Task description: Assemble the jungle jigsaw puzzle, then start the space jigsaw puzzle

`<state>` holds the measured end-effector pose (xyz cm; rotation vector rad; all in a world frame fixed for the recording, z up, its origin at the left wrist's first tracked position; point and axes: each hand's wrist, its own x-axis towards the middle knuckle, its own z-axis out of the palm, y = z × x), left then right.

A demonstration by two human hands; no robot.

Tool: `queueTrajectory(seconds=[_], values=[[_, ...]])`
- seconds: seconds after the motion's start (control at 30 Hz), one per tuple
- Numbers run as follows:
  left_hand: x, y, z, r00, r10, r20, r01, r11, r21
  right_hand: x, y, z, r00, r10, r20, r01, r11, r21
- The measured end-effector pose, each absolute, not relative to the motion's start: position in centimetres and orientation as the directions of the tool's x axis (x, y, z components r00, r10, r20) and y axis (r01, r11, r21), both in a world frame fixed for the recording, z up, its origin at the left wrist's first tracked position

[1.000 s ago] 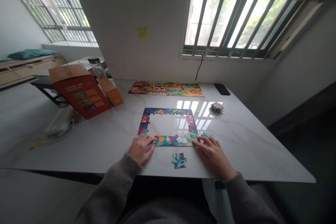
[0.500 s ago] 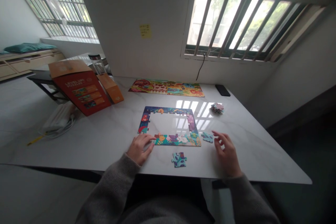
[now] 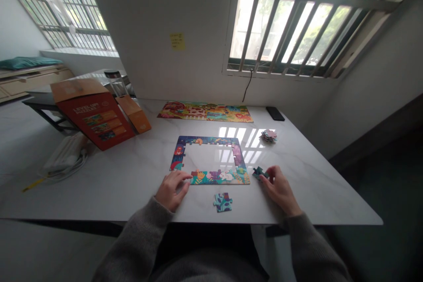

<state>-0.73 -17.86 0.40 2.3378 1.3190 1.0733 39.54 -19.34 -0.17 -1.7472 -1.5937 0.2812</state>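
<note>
A rectangular puzzle border [image 3: 226,176] lies on the table with a bare middle. My left hand [image 3: 172,188] rests at its near left corner, fingers apart and lightly bent, covering part of the edge. To the right of the border, my right hand [image 3: 279,188] pinches a puzzle piece [image 3: 259,172] between thumb and fingers; the piece is tilted and looks dark. Another puzzle piece [image 3: 223,202], teal and purple, lies flat below the border, near the table's front edge.
A stack of puzzle pieces [image 3: 269,136] sits at the right, with a black phone [image 3: 275,113] behind it. A finished colourful puzzle [image 3: 205,112] lies by the wall. To the left stand a red puzzle box [image 3: 95,116], a smaller orange box [image 3: 135,114] and a white power strip with its cable [image 3: 68,156].
My right hand has closed on the piece beside the border and tilted it up off the table. The left hand stays at the border's corner. The whole view has shifted slightly.
</note>
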Motion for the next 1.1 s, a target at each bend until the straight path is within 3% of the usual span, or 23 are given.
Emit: queueTrajectory(seconds=[0.17,0.27,0.43,0.6,0.87,1.1], values=[[-0.5,-17.9,1.0,0.280,0.811,0.514,0.597,-0.567,0.568,35.6,-20.5,1.8,0.221,0.950,0.221,0.289,0.152,-0.945],[0.3,-18.2,1.6,0.275,0.782,0.559,0.563,-0.603,0.566,31.0,-20.6,2.8,0.067,0.980,0.189,0.141,0.179,-0.974],[1.2,-19.1,1.3,0.449,0.655,0.608,0.536,-0.742,0.403,23.7,-20.6,3.5,-0.157,0.963,0.218,0.297,0.257,-0.920],[0.1,-19.6,1.4,0.479,0.567,0.669,0.565,-0.783,0.259,19.9,-20.7,3.3,-0.207,0.951,0.228,0.182,0.267,-0.946],[-2.6,-19.3,2.3,0.522,0.567,0.637,0.554,-0.793,0.252,17.7,-20.7,3.1,-0.273,0.930,0.247,0.253,0.317,-0.914],[-7.8,-15.9,-0.5,0.440,0.727,0.527,0.690,-0.649,0.320,21.1,-21.0,2.6,-0.227,0.889,0.398,0.449,0.458,-0.767]])
